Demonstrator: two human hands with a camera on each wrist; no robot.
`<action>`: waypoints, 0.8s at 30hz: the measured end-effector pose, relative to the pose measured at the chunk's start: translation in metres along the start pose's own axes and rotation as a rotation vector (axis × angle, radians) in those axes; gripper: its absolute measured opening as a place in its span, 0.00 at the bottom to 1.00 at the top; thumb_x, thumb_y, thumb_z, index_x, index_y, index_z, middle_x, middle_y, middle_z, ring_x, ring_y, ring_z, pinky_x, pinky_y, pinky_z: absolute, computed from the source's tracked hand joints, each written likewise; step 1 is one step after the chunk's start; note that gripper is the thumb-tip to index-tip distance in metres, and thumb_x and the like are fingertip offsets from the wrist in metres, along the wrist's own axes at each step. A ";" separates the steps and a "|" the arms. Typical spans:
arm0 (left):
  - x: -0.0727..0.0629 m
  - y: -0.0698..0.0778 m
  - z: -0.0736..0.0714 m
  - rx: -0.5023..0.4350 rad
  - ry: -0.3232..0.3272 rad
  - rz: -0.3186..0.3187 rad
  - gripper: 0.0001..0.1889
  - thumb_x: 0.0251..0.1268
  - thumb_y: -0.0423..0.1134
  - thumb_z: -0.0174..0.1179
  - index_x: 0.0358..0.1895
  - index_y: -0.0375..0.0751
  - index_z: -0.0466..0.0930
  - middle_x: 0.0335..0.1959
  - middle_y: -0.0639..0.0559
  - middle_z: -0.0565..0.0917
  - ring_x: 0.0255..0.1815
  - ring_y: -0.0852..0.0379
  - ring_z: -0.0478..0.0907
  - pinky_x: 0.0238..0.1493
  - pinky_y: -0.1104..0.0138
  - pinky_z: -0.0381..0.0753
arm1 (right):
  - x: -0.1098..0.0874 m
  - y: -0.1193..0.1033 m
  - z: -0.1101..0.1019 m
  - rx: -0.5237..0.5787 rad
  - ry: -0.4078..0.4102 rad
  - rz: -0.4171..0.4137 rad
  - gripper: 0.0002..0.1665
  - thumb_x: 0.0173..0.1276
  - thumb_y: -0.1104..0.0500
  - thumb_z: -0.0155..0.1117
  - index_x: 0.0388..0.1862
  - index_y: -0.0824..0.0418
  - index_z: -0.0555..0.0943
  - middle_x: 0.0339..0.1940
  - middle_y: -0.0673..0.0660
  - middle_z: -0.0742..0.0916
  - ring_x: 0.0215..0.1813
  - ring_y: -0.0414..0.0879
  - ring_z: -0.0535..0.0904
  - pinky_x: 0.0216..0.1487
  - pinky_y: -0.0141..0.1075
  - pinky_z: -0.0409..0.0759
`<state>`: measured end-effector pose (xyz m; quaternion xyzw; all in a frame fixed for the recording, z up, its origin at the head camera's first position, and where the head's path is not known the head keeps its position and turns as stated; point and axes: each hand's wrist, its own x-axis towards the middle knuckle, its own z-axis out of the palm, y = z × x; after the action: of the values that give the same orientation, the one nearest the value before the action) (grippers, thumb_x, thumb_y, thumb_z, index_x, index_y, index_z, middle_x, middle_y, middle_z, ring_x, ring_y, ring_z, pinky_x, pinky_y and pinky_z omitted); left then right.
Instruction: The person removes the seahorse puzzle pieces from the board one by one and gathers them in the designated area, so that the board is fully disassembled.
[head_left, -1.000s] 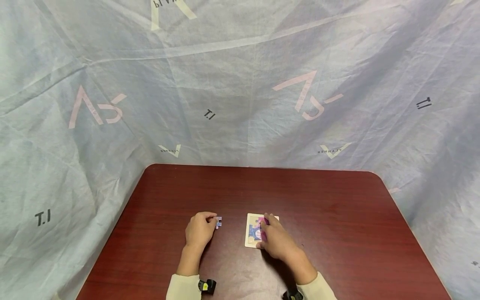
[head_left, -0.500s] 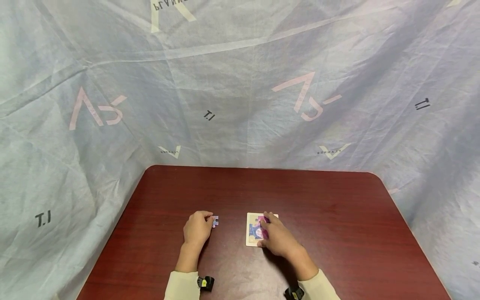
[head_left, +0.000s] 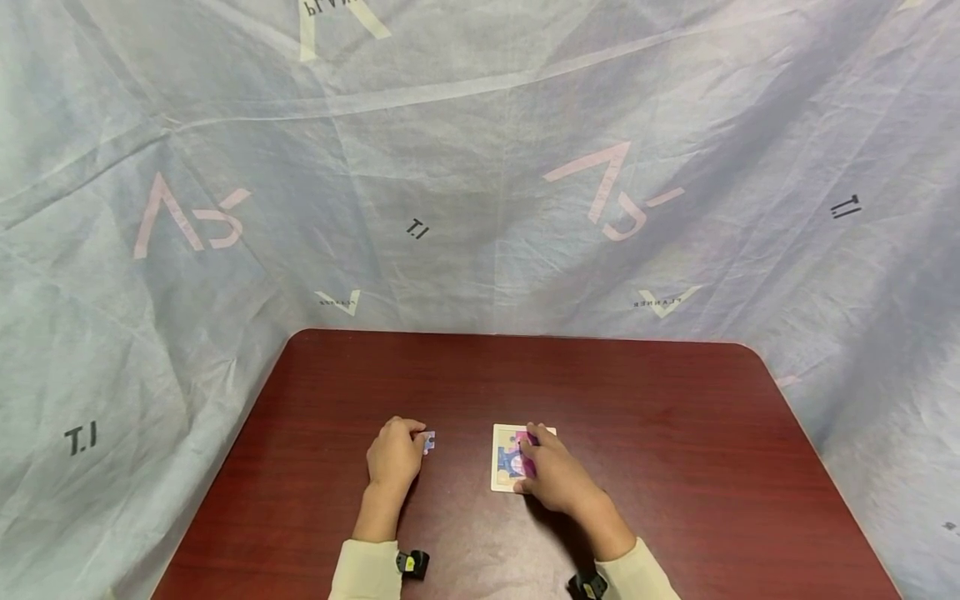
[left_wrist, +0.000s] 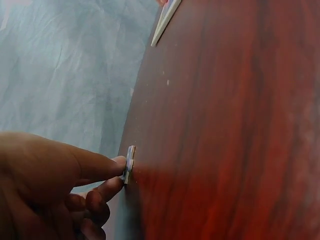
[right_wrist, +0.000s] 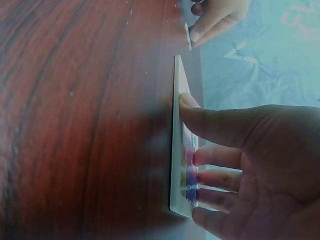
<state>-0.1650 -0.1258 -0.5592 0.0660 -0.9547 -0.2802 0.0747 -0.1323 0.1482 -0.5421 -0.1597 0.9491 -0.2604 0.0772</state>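
On the left side of the table, my left hand [head_left: 395,454] pinches a small blue-purple jigsaw puzzle piece [head_left: 430,442] between thumb and fingertips. In the left wrist view the piece [left_wrist: 129,166] appears edge-on, close over the tabletop, with the thumb on its upper face. To the right lies a square puzzle board [head_left: 504,483] with a pale frame and pink and blue pieces in it. My right hand [head_left: 557,475] rests on the board's right part, covering some of the picture. Its thumb and spread fingertips touch the board's face in the right wrist view.
The dark red wooden table [head_left: 675,433] has rounded far corners. A printed grey cloth [head_left: 480,183] hangs behind it and along both sides. A black wrist camera [head_left: 413,565] sits at the left sleeve, another camera [head_left: 587,585] at the right.
My left hand has shifted slightly left, away from the board, with the puzzle piece still pinched. My right hand and the board stay almost in place.
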 end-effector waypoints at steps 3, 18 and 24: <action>0.000 0.001 -0.002 0.004 -0.006 -0.008 0.08 0.66 0.37 0.71 0.46 0.43 0.93 0.45 0.42 0.90 0.41 0.41 0.89 0.39 0.45 0.86 | 0.000 0.000 0.000 0.009 -0.001 -0.002 0.43 0.58 0.57 0.83 0.68 0.75 0.78 0.79 0.75 0.71 0.82 0.73 0.64 0.80 0.59 0.66; -0.013 0.034 -0.007 -0.038 -0.053 0.106 0.15 0.66 0.42 0.73 0.53 0.42 0.90 0.49 0.44 0.89 0.42 0.43 0.90 0.38 0.49 0.87 | -0.001 0.001 -0.001 0.025 0.003 0.013 0.43 0.57 0.56 0.84 0.67 0.74 0.79 0.80 0.73 0.72 0.82 0.72 0.64 0.81 0.59 0.65; -0.018 0.047 -0.003 -0.050 -0.089 0.173 0.15 0.66 0.42 0.73 0.53 0.43 0.90 0.51 0.45 0.89 0.46 0.45 0.90 0.42 0.49 0.87 | 0.000 0.001 -0.002 0.029 0.013 0.022 0.42 0.56 0.57 0.85 0.66 0.74 0.80 0.79 0.72 0.73 0.81 0.71 0.65 0.79 0.60 0.67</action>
<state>-0.1505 -0.0851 -0.5336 -0.0311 -0.9519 -0.2993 0.0579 -0.1332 0.1496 -0.5413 -0.1465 0.9473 -0.2743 0.0764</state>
